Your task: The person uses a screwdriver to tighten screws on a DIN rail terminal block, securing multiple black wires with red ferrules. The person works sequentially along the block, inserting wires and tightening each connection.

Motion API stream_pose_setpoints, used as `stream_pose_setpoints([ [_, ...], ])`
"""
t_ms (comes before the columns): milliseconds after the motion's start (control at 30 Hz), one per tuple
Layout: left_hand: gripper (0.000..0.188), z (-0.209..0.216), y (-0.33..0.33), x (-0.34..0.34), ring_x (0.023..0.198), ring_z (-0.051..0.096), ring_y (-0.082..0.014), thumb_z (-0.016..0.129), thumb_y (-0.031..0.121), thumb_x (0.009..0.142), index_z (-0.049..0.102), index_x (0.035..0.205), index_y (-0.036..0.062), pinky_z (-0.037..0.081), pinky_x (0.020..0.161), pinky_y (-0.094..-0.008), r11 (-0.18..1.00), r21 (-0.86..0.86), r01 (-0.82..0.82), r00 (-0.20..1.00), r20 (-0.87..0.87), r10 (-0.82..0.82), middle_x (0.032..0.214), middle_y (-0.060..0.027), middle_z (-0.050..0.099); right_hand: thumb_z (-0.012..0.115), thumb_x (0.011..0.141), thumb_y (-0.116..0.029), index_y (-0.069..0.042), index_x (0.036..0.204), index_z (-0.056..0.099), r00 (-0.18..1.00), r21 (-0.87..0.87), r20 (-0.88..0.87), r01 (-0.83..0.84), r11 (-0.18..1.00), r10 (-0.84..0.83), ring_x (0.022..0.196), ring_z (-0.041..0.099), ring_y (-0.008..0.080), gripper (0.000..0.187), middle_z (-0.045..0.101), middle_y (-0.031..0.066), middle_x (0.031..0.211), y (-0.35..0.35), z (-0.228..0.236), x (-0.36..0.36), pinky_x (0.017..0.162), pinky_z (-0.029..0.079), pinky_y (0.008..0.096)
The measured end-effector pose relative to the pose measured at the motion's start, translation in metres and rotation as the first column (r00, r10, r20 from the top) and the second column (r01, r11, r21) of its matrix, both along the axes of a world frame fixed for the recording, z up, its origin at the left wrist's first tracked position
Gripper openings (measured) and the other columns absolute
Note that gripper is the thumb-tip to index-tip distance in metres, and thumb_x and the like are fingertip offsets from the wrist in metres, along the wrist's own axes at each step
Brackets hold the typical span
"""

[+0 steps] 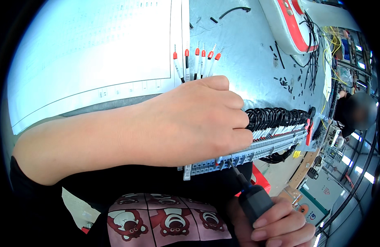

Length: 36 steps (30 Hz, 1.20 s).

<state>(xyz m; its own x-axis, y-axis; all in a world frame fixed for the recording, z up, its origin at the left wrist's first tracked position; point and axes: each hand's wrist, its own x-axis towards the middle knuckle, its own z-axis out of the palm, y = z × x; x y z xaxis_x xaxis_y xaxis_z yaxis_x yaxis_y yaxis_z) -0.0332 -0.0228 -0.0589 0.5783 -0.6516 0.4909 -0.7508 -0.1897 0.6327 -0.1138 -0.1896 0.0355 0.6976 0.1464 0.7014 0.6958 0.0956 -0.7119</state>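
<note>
My left hand [198, 123] lies closed over the near end of the grey terminal strip [256, 150], pinning a bunch of wires; their red-collared tips [197, 57] fan out just beyond my knuckles. My right hand [276, 224], below and nearer my body, is wrapped tight around the black handle of a screwdriver [249, 193], whose thin shaft slants up so the tip meets the strip's front edge right under my left fingers. Past my left fingertips the strip runs on, already filled with black wire loops [276, 117]. Beyond my left wrist a large white drawing sheet [91, 53] covers the metal counter [247, 53], and black wire offcuts [286, 82] lie scattered further out.

The main risk, as I judge it, is the blade slipping out of the small screw slot: it stands at a slant, so a hard push could send it into my left fingers or scar the plastic. My left hand also hides the openings, so a tip could sit shallow or in the wrong hole. Loosening that grip could let the fanned wires spring free.
</note>
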Motion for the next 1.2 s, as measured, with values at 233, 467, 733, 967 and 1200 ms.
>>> stream_pose_setpoints([
  [233,0.009,0.007,0.004,0.001,0.078,0.051,-0.0145,0.062,0.006,0.076,0.059,0.083,0.0108,0.038,0.073,-0.0291,0.995,0.086,0.045,0.999,-0.011,-0.044,0.076,0.0014,0.050,0.062,0.096,-0.017,-0.002,0.123,0.039,1.000,-0.014,0.007,0.030,0.999,-0.029,0.064,0.052,0.0221,0.039,0.049,0.0104,0.093,-0.004,-0.001,-0.003,0.052,0.046,0.0368],
  [467,0.012,0.006,0.005,0.003,0.078,0.052,-0.0166,0.061,0.001,0.077,0.060,0.084,0.0101,0.037,0.075,-0.0309,0.996,0.051,0.068,0.995,-0.078,-0.064,0.079,0.0009,0.054,0.063,0.096,-0.016,-0.002,0.125,0.038,0.997,-0.020,0.053,0.060,0.998,-0.059,0.064,0.052,0.0226,0.041,0.049,0.0115,0.094,0.001,-0.004,-0.003,0.053,0.047,0.0369],
  [733,0.008,0.006,0.006,0.001,0.077,0.052,-0.0172,0.060,0.002,0.080,0.058,0.083,0.0095,0.037,0.074,-0.0313,0.996,0.057,0.064,0.994,-0.087,-0.059,0.078,0.0000,0.053,0.071,0.086,-0.007,-0.002,0.108,0.033,0.959,0.036,-0.011,0.283,0.958,-0.283,0.056,0.056,0.0213,0.044,0.053,0.0104,0.086,0.015,-0.002,-0.013,0.048,0.052,0.0332],
  [967,0.007,0.008,0.005,0.000,0.078,0.052,-0.0176,0.059,0.003,0.081,0.059,0.084,0.0097,0.038,0.074,-0.0324,0.995,0.083,0.059,0.997,-0.055,-0.055,0.078,-0.0005,0.052,0.070,0.087,-0.010,-0.003,0.108,0.033,0.978,-0.003,0.049,0.204,0.979,-0.203,0.053,0.054,0.0209,0.044,0.054,0.0107,0.085,0.016,-0.003,-0.008,0.046,0.051,0.0326],
  [1200,0.008,0.006,0.005,-0.001,0.079,0.052,-0.0178,0.060,0.002,0.082,0.059,0.084,0.0102,0.038,0.076,-0.0330,0.996,0.072,0.056,0.997,-0.051,-0.052,0.079,-0.0010,0.053,0.069,0.090,-0.014,-0.005,0.112,0.032,0.977,0.086,0.079,0.190,0.978,-0.197,0.053,0.053,0.0197,0.044,0.054,0.0115,0.088,0.018,-0.008,-0.001,0.047,0.050,0.0319],
])
